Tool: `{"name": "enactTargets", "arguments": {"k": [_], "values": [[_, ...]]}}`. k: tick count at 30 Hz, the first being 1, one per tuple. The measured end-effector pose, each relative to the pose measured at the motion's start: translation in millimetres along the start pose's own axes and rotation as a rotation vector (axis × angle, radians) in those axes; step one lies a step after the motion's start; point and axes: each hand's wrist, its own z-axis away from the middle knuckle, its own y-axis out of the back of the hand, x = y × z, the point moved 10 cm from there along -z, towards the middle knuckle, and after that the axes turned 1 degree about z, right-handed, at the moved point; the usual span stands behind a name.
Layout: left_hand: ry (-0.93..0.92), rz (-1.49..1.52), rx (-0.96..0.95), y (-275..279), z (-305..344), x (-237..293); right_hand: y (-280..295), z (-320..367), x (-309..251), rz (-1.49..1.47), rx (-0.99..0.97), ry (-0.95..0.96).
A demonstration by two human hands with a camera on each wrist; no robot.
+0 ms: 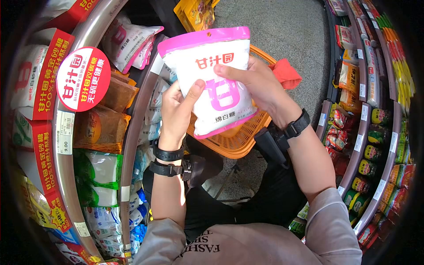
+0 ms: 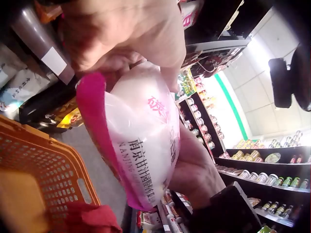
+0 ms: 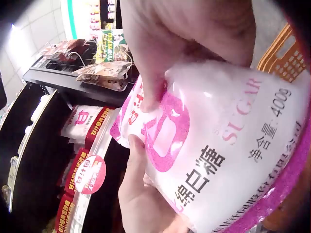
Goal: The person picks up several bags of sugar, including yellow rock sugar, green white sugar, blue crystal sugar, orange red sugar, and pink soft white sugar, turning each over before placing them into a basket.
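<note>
Both hands hold up a white and pink bag of sugar (image 1: pixel 221 110), its printed front facing up in the head view. My left hand (image 1: pixel 176 108) grips its left side, thumb across the front. From the right side my right hand (image 1: pixel 265 86) holds it, thumb pressed on the front near the red print. The right wrist view shows "SUGAR" and "400g" on the bag (image 3: pixel 228 141), with both thumbs on it. In the left wrist view the bag (image 2: pixel 146 131) hangs below the left hand (image 2: pixel 126 34). The other fingers are mostly hidden behind the bag.
Beneath the bag stands an orange basket (image 1: pixel 229 145), with a red cloth-like piece (image 1: pixel 286 74) at its edge. Left shelves carry more sugar bags (image 1: pixel 130 42), a round red and white sign (image 1: pixel 83 79) and a price tag (image 1: pixel 65 132). Jars (image 1: pixel 373 152) and packets fill the right shelves.
</note>
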Motion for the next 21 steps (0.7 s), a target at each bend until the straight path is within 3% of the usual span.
{"name": "enactTargets", "arguments": {"k": [9, 21], "values": [[-0.022, 0.095, 0.098, 5.7, 0.5, 1.9, 3.2, 0.9, -7.8, 0.118, -0.087, 0.010], [-0.012, 0.100, 0.071, 2.2, -0.5, 0.1, 12.8, 4.3, -8.5, 0.197, 0.040, -0.032]]}}
